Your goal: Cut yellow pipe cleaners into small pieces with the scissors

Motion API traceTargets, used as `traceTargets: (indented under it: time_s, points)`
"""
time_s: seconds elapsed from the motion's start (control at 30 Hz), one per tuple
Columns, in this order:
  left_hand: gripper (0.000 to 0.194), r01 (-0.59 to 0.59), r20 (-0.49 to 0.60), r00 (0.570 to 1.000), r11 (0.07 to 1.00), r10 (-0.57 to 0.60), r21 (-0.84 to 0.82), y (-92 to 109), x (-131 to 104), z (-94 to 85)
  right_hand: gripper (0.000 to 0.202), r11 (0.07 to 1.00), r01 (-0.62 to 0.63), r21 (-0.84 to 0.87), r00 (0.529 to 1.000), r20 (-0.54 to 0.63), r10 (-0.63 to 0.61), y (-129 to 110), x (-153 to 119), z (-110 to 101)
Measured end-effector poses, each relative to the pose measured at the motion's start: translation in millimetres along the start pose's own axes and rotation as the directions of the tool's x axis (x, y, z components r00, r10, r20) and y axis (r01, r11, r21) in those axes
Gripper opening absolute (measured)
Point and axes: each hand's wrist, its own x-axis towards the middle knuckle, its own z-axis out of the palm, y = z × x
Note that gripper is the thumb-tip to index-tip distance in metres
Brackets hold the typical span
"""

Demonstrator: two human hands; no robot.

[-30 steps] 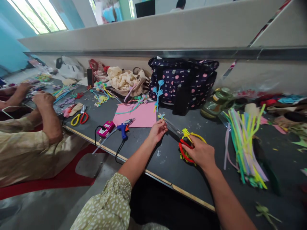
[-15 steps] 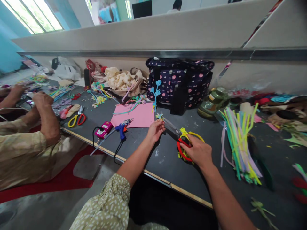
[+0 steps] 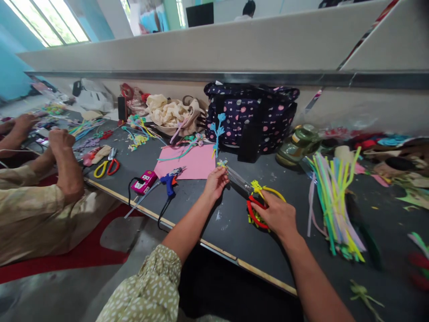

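Note:
My right hand [image 3: 276, 212] is wrapped round the scissors [image 3: 250, 190], which have one red and one yellow handle loop. Their blades point left toward my left hand [image 3: 217, 181], whose fingers are pinched together. At those fingertips is a small fuzzy yellow and pale blue pipe cleaner piece [image 3: 221, 164], right by the blade tips; its exact shape is too small to tell. A heap of short yellow pipe cleaner pieces [image 3: 256, 184] lies under and around the scissors, partly hidden by my right hand. Just beyond stands a blue pipe cleaner flower stem [image 3: 218, 132].
Pink paper [image 3: 197, 165] lies left of centre, a blue glue gun [image 3: 170, 181] at its near edge. At right are a pipe cleaner bundle [image 3: 338, 205] and a green jar [image 3: 298, 143]. A dark patterned bag [image 3: 228, 105] stands behind. A co-worker's arm [image 3: 65, 163] rests at left.
Both hands and the scissors hold nearly the same pose. The whole view has shifted very slightly; nothing has been picked up or let go.

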Motion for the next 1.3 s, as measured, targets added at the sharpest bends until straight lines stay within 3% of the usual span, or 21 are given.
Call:
traceTargets:
  time_s: [0.47,1.3]
  points:
    - [0.025,-0.054,-0.017,0.998,0.998,0.054,0.04,-0.6,0.3,-0.2,0.051,1.0,-0.013,0.002,1.0,0.009,0.013,-0.7,-0.5,-0.9]
    - [0.037,-0.02,0.098,0.995,0.996,0.011,0.088,-8.2,0.3,-2.2,0.05,0.998,0.036,0.047,0.998,-0.06,-0.034,-2.7,0.7,-0.8]
